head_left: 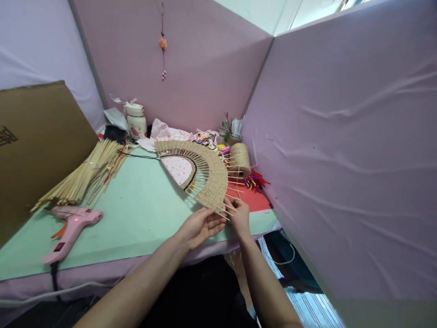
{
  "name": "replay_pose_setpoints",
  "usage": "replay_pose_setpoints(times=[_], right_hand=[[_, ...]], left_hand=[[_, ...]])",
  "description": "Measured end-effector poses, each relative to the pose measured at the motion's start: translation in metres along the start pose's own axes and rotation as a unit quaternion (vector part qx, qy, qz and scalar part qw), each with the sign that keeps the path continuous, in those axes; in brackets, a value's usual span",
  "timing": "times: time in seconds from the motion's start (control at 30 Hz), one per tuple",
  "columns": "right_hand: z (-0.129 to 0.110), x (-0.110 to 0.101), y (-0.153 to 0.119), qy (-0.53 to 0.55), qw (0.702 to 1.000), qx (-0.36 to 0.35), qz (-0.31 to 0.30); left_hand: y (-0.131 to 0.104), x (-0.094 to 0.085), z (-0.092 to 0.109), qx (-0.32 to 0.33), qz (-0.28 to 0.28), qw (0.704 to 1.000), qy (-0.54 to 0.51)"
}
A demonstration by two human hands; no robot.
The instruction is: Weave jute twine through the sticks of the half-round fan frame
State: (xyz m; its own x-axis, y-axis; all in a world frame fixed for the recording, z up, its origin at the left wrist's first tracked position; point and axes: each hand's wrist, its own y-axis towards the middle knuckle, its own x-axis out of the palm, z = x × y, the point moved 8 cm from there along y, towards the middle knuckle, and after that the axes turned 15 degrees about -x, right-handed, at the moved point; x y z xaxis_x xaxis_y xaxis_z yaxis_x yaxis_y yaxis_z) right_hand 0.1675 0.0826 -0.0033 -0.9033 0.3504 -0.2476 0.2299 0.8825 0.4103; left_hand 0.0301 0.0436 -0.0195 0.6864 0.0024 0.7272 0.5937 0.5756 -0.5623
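Observation:
A half-round woven fan (pixel 213 175) of tan twine on thin sticks is held up above the front of the table. Its inner part is pink dotted cloth (pixel 177 169) edged with a dark curved line, and bare stick ends poke out along the outer rim. My left hand (pixel 201 226) supports the fan's lower corner, thumb against the weave and fingers stretched beneath. At that same corner, my right hand (pixel 239 216) has its fingers closed around the twine edge and the last sticks. Its fingertips are partly hidden behind them.
A pink glue gun (pixel 73 228) lies at the left, near a bundle of thin sticks (pixel 80 175) and a cardboard sheet (pixel 37 146). Behind the fan stand a twine spool (pixel 240 159) and a white jar (pixel 135 120). Red sheets (pixel 251 200) lie at the right.

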Motion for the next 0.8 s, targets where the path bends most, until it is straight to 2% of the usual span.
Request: replay_pose_setpoints(times=[0.17, 0.27, 0.37, 0.5, 0.67, 0.8], right_hand=[[0.011, 0.009, 0.002, 0.061, 0.997, 0.041, -0.002], [0.012, 0.007, 0.002, 0.063, 0.998, 0.029, -0.003], [0.009, 0.003, 0.003, 0.069, 0.998, 0.012, 0.0], [0.008, 0.001, 0.003, 0.078, 0.997, 0.016, 0.0], [0.006, 0.003, 0.001, 0.089, 0.996, 0.019, -0.009], [0.005, 0.005, 0.001, 0.116, 0.993, 0.015, -0.01]], left_hand=[[0.005, 0.0, -0.001, 0.047, 0.013, 0.998, 0.035], [0.007, -0.002, -0.002, 0.071, 0.044, 0.996, 0.034], [0.006, -0.002, -0.001, 0.086, 0.046, 0.995, 0.021], [0.004, -0.002, -0.002, 0.046, 0.02, 0.999, -0.008], [0.012, -0.006, -0.003, -0.014, 0.061, 0.998, -0.012], [0.019, 0.002, 0.004, 0.019, 0.055, 0.998, 0.017]])
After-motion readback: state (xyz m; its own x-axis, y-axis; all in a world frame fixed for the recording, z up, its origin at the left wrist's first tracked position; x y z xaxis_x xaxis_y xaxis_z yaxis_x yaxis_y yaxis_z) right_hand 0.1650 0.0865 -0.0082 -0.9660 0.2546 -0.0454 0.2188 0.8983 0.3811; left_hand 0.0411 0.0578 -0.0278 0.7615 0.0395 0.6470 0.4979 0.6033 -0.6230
